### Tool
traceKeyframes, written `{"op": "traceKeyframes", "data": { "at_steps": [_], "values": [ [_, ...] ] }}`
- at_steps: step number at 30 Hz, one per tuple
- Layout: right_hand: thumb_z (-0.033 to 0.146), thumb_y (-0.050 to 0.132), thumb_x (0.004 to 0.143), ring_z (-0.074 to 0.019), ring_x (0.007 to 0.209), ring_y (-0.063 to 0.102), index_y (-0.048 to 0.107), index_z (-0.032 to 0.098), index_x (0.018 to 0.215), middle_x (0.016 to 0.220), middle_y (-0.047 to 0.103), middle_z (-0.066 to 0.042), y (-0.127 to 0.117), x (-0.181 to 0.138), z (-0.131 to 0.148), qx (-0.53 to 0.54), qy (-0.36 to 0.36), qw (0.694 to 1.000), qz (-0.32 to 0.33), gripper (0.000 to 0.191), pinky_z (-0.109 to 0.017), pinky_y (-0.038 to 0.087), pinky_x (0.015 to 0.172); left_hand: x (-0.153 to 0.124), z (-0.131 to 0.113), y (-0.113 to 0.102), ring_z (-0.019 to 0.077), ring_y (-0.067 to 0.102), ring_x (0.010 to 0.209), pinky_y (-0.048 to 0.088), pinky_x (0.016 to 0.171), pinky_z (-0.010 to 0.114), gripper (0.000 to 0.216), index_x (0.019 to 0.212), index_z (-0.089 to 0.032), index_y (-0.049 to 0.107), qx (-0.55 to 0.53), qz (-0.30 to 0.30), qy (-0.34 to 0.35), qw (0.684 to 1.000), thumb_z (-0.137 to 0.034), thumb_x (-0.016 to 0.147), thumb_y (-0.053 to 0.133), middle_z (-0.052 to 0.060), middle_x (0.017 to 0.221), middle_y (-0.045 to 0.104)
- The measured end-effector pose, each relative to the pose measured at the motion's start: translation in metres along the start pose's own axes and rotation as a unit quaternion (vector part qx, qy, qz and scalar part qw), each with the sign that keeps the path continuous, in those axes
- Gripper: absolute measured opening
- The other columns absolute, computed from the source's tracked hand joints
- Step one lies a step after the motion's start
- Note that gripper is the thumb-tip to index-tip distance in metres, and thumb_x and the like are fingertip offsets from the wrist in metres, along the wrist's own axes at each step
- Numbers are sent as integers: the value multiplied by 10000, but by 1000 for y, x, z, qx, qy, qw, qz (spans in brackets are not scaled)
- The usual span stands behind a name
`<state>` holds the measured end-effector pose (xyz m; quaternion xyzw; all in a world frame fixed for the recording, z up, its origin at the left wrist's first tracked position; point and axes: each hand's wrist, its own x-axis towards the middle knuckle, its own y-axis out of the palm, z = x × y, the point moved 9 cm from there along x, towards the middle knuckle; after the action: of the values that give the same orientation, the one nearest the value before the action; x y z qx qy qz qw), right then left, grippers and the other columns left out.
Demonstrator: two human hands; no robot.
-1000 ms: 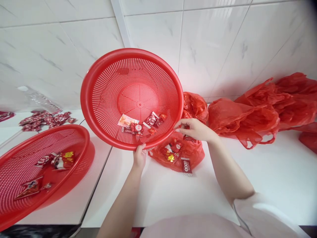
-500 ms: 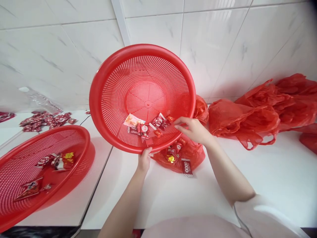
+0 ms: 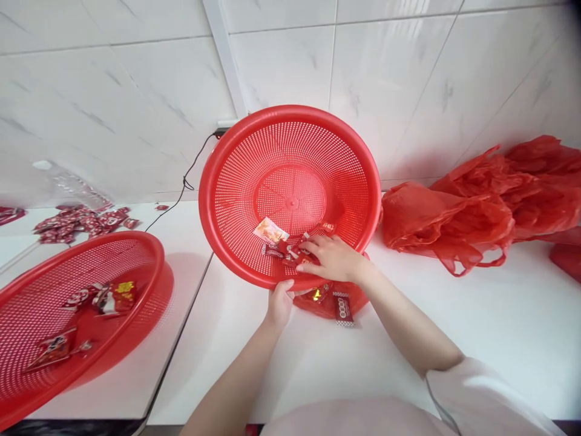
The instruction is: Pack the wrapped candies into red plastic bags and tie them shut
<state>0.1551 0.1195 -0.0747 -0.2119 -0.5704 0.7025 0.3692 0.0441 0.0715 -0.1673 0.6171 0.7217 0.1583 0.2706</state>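
While the left hand [image 3: 280, 304] clamps the near rim of the red basket [image 3: 290, 194], thumb over the edge, that bowl hangs tilted above the counter [image 3: 327, 369], right of a second basket [image 3: 152, 303], and the right hand [image 3: 336, 259] is in it! Its fingers curl over the wrapped sweets [image 3: 273, 251] at the near side; whether they pinch one, I cannot tell. Below, a red bag [image 3: 313, 307] peeks out. The basket looks light and fairly stiff, so the rolled rim should be the place to hold; the sweets look small and slick, best nipped by their wrapper ends.
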Motion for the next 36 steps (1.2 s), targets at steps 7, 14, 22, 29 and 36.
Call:
{"op": "traceKeyframes", "data": {
  "at_steps": [7,14,22,29,36],
  "values": [
    [350,485,936,-258,1037,598,579,191,1208,1150,629,-138,-1,0,7,39,-19,999,11,329,-397,444,867,2,2,-3,306,646,1036,574,778,433,451,1076,-188,627,-13,-9,-8,1000,-225,629,668,54,1016,713],
    [204,495,926,-168,910,632,635,192,1059,1022,685,-62,-30,-2,-1,167,-51,983,-58,194,-278,459,809,11,-12,-16,282,675,943,578,724,401,432,1038,-197,652,-9,-34,28,999,-229,610,692,35,964,720],
    [339,505,938,-107,591,550,639,201,1078,682,636,17,-61,-18,-17,194,-21,977,-85,238,-224,393,618,22,-43,-36,208,680,685,534,524,276,247,785,-170,641,-3,-93,107,990,-225,551,697,-7,718,681],
    [392,484,941,-119,591,576,688,200,1026,696,670,-2,-62,-19,-15,174,-15,981,-82,293,-239,390,617,24,-51,-37,249,694,780,519,511,266,242,792,-176,625,-1,-90,116,989,-221,560,678,-1,700,663],
    [263,494,930,-158,838,661,678,229,1072,957,721,-23,-62,-20,-5,173,-73,980,-72,235,-277,472,747,24,-51,-36,228,688,718,504,482,253,346,909,-188,646,8,-83,119,989,-219,565,664,1,716,684]
  ]
}}
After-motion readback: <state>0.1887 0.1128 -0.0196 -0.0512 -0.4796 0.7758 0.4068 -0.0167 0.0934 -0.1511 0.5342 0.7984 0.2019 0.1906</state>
